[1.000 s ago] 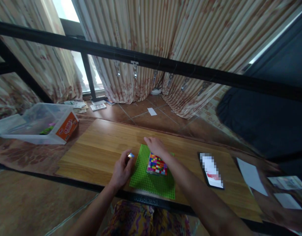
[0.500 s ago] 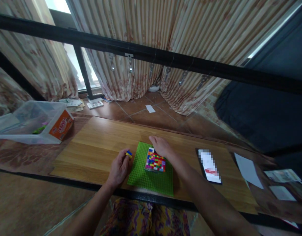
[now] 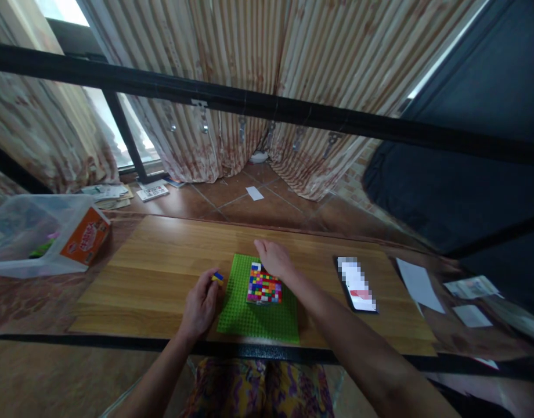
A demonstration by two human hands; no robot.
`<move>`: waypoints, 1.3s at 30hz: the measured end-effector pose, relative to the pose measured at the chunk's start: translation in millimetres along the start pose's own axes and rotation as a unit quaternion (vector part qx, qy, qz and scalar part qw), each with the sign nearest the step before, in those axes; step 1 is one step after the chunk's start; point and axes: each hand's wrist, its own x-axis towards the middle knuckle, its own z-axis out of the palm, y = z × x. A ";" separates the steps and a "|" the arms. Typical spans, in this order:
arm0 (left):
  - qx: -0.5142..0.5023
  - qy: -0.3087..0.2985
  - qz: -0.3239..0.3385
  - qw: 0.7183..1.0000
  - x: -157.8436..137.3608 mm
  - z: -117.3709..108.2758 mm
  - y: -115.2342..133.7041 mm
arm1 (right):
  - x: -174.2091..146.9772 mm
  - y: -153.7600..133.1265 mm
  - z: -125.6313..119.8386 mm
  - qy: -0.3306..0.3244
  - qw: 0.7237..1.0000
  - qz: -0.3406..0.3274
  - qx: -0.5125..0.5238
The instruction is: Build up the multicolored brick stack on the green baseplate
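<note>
My left hand (image 3: pixel 201 305) is closed at the left of the green baseplate (image 3: pixel 260 322), with small blue and yellow toy bricks (image 3: pixel 217 277) sticking out between thumb and fingers. On the baseplate stands a squarish block of multicoloured toy bricks (image 3: pixel 264 284), its top a patchwork of many colours with white and blue at the far left corner. My right hand (image 3: pixel 273 258) reaches over the block's far right corner, fingers curled together. The hand covers that corner, and whatever its fingertips pinch is hidden.
A phone (image 3: pixel 357 284) with a lit screen lies right of the baseplate on the wooden board (image 3: pixel 154 273). Papers (image 3: pixel 419 284) lie further right. A clear plastic bin (image 3: pixel 36 232) with an orange label stands at the left. A black rail (image 3: pixel 232 98) crosses before the curtains.
The view has shifted, so the whole scene sits a little further left. Both hands keep nearly the same places by the block, the left still with its bricks.
</note>
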 end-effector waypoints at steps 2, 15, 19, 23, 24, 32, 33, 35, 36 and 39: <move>0.008 0.009 0.006 1.000 0.3 -0.1 0.4 | -1.1 7.3 -6.1 0.020 0.999 0.000 0.048; 0.009 0.023 0.030 0.999 4.1 3.0 -14.1 | -115.8 39.6 17.5 0.026 0.985 -0.046 0.162; -0.002 0.027 0.027 0.999 4.8 3.5 -17.1 | -106.8 50.9 22.8 0.015 0.986 -0.051 0.158; -0.001 0.018 0.010 1.000 6.2 3.5 -18.5 | -98.7 58.7 13.0 -0.010 0.982 -0.062 0.178; -0.001 0.015 0.006 1.000 6.6 3.5 -18.5 | -97.1 60.3 10.2 -0.014 0.981 -0.067 0.183; 0.003 0.012 -0.005 1.000 6.0 2.2 -8.5 | -97.3 72.4 13.7 0.007 0.978 -0.074 0.194; 0.003 0.014 -0.009 1.000 5.9 1.9 -7.0 | -98.3 73.2 15.8 0.013 0.979 -0.075 0.192; -0.002 0.014 -0.019 1.000 6.0 1.1 -5.5 | -99.5 74.2 19.1 0.017 0.979 -0.076 0.186; -0.007 0.018 -0.024 1.000 6.2 0.5 -5.6 | -99.7 74.5 20.2 0.017 0.980 -0.077 0.184; -0.013 0.023 -0.037 0.999 8.0 -1.4 -8.6 | -99.1 75.6 22.3 0.022 0.980 -0.082 0.182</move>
